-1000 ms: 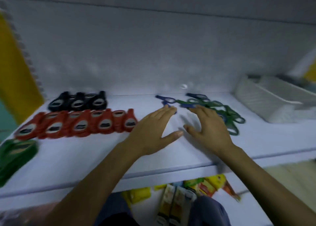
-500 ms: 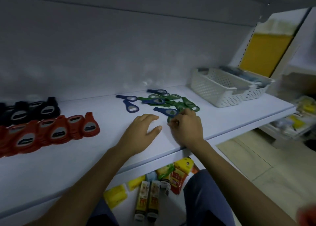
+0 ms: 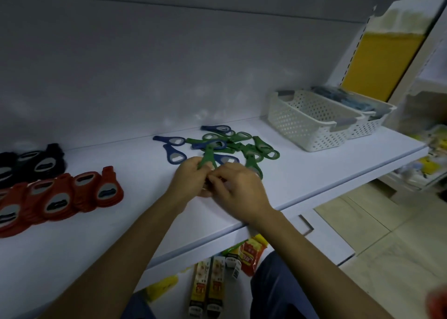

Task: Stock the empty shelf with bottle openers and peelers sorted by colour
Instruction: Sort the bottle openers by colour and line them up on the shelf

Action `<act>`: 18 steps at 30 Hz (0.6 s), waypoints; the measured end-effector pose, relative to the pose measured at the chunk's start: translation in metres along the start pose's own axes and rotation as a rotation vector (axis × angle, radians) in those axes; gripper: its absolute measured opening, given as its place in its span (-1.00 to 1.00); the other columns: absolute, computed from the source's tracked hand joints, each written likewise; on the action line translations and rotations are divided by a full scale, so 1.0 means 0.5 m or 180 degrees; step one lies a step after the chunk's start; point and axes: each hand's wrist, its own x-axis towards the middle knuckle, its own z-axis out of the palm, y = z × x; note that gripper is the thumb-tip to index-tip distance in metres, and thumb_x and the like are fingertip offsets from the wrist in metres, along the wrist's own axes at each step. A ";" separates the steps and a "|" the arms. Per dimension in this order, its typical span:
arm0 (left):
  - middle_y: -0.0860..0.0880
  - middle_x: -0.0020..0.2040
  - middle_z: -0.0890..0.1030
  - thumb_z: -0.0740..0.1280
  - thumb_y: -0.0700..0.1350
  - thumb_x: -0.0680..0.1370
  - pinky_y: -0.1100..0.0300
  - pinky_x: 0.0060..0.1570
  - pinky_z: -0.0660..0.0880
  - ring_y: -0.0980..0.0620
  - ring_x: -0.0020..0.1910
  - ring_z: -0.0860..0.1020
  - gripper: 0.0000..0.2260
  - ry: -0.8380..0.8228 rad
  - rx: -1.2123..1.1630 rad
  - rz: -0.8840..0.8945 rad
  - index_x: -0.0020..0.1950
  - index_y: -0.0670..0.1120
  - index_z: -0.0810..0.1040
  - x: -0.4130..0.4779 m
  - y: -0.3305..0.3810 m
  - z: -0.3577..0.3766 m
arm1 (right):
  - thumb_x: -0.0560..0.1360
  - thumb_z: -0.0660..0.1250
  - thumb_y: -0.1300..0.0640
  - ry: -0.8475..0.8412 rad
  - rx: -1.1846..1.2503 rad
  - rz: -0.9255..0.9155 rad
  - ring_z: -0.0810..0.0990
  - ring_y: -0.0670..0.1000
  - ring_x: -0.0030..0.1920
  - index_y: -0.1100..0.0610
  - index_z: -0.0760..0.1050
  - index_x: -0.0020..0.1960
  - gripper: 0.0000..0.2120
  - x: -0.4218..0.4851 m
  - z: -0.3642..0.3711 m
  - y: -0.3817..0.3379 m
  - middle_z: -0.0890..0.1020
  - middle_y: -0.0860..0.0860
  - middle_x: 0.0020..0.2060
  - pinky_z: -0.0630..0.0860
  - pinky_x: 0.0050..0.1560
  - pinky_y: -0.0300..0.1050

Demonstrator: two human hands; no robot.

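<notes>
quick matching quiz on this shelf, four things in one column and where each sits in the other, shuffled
Things:
1. red openers
2. black openers
3. white basket
4. blue and green pile

Places:
a. right end of the shelf
b. middle, just beyond the hands
c. far left, at the back
d. left, in front of the black ones

Pairs: 1-d, 2-c, 3-a, 4-b

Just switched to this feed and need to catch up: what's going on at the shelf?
A person is sorting openers on the white shelf. The left hand grips a green opener at the near edge of a mixed green and blue pile; the right hand meets it, its grip blurred. The red openers sit in a row at left, black openers behind them.
</notes>
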 end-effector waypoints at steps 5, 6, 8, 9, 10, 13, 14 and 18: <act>0.08 -0.13 0.69 0.19 -0.14 0.61 0.30 -0.54 0.45 0.02 -0.28 0.68 -0.94 0.0076 -0.0039 0.0184 -0.01 -0.08 0.44 -0.002 -0.013 0.002 | 0.50 0.27 -0.13 -0.0107 -0.1195 0.1079 0.51 0.13 0.08 0.13 0.51 0.11 -0.64 0.012 -0.026 0.097 0.61 0.07 0.05 0.36 -0.03 -0.06; 0.10 -0.12 0.69 0.20 -0.14 0.61 0.29 -0.56 0.44 0.02 -0.29 0.68 -0.95 0.0100 -0.0021 0.0241 0.00 -0.08 0.44 -0.006 -0.012 0.003 | 0.51 0.24 -0.16 -0.0226 -0.1239 0.1160 0.52 0.15 0.03 0.14 0.51 0.05 -0.64 0.008 -0.024 0.106 0.63 0.09 -0.01 0.32 -0.10 -0.07; 0.12 -0.10 0.69 0.19 -0.15 0.61 0.30 -0.59 0.39 0.01 -0.32 0.67 -0.95 0.0093 -0.0023 0.0427 -0.02 -0.09 0.42 -0.009 -0.007 0.007 | 0.57 0.15 -0.11 -0.0093 -0.1258 0.1103 0.57 0.15 -0.14 0.14 0.50 -0.08 -0.66 -0.002 -0.017 0.112 0.64 0.10 -0.17 0.24 -0.25 -0.11; 0.10 -0.10 0.70 0.17 -0.16 0.61 0.32 -0.60 0.36 0.01 -0.34 0.66 -0.95 0.0079 -0.0024 0.0535 -0.04 -0.07 0.40 -0.008 -0.004 0.012 | 0.61 0.09 -0.07 -0.0009 -0.1320 0.1090 0.57 0.15 -0.21 0.14 0.50 -0.10 -0.66 -0.003 -0.015 0.111 0.64 0.11 -0.21 0.22 -0.30 -0.13; 0.09 -0.12 0.70 0.15 -0.17 0.61 0.33 -0.59 0.35 0.01 -0.36 0.65 -0.93 0.0078 -0.0017 0.0621 -0.06 -0.05 0.38 -0.005 0.001 0.021 | 0.63 0.04 -0.04 0.0109 -0.1285 0.1137 0.57 0.16 -0.25 0.14 0.50 -0.11 -0.64 -0.003 -0.015 0.109 0.64 0.11 -0.25 0.22 -0.33 -0.12; 0.00 -0.18 0.67 0.11 -0.16 0.62 0.32 -0.53 0.43 0.01 -0.33 0.66 -0.87 0.0160 0.0016 0.0681 -0.06 0.02 0.37 0.005 0.008 0.058 | 0.64 0.03 0.02 0.0560 -0.0523 0.1671 0.56 0.20 -0.26 0.17 0.50 -0.13 -0.63 0.000 -0.028 0.117 0.62 0.15 -0.29 0.28 -0.33 -0.08; -0.02 -0.19 0.65 0.11 -0.13 0.63 0.31 -0.49 0.46 0.02 -0.31 0.67 -0.87 0.0152 0.0006 0.0656 -0.06 0.04 0.38 0.008 0.007 0.070 | 0.64 0.05 0.03 0.0754 -0.0181 0.1837 0.56 0.19 -0.26 0.16 0.52 -0.12 -0.65 0.000 -0.034 0.116 0.62 0.14 -0.29 0.30 -0.32 -0.08; 0.08 -0.19 0.65 0.13 0.25 0.52 0.31 -0.40 0.50 0.12 -0.25 0.65 -0.77 0.0109 -0.0203 0.0585 0.00 0.14 0.41 0.019 -0.002 0.080 | 0.62 0.09 0.02 0.0678 0.0354 0.0871 0.61 0.07 -0.22 0.06 0.61 0.04 -0.68 -0.005 -0.033 0.070 0.68 0.05 -0.20 0.50 -0.22 -0.03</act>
